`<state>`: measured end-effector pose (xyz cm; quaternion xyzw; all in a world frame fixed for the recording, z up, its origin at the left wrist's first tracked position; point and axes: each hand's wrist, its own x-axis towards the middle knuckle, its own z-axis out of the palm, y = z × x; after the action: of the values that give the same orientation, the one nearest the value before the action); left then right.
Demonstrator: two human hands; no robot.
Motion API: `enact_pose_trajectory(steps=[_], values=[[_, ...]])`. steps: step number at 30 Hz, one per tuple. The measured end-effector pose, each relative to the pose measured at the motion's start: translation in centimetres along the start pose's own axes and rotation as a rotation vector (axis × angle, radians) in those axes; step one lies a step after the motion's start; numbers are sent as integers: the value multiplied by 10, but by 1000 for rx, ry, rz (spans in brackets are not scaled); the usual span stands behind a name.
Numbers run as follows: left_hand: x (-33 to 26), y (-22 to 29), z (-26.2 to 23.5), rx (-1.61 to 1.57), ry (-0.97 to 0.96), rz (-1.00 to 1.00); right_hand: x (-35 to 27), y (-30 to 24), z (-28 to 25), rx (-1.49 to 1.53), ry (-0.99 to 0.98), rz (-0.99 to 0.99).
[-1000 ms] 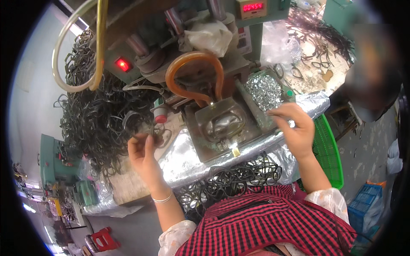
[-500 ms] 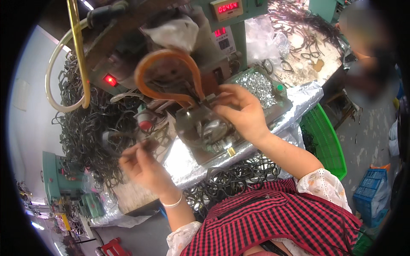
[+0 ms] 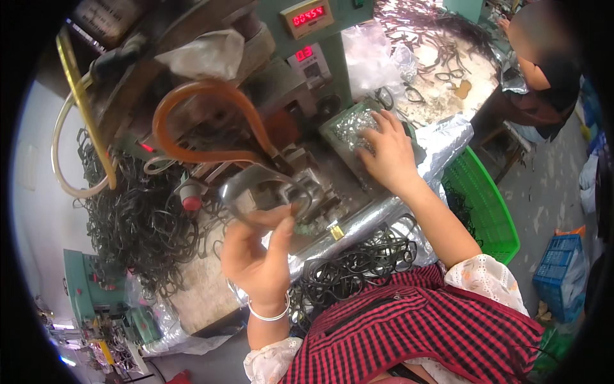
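My left hand (image 3: 259, 259) is closed, thumb against fingers, on a dark glasses frame (image 3: 231, 192) blurred by motion. The frame is in front of the machine's metal fixture (image 3: 306, 185), beneath a looped orange tube (image 3: 167, 121). Whether frame and fixture touch, I cannot tell. Over a shallow green tray (image 3: 332, 131) of small silver metal pieces (image 3: 350, 127), my right hand (image 3: 391, 157) reaches down with its fingers apart. Its fingertips are among or just above the pieces; none shows clearly in its grasp.
Black glasses frames (image 3: 134, 211) are heaped at the left, and more frames (image 3: 358, 262) lie along the near table edge. A red button (image 3: 190, 203) stands left of the fixture. A green basket (image 3: 492, 205) is at the right; beyond it sits another person (image 3: 537, 96).
My right hand has left the fixture and moved right to the tray of metal pieces. My left hand has come right and brought a glasses frame in front of the fixture.
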<state>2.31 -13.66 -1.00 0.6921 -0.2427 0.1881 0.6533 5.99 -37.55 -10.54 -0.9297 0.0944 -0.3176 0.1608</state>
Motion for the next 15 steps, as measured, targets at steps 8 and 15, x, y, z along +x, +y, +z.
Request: enact_pose_trajectory(steps=[8,15], values=[[-3,-8,-7,305,-206,166,15,21,4,254,116,-24],[3,-9,10,152,-39,128,15,14,22,134,-35,-359]])
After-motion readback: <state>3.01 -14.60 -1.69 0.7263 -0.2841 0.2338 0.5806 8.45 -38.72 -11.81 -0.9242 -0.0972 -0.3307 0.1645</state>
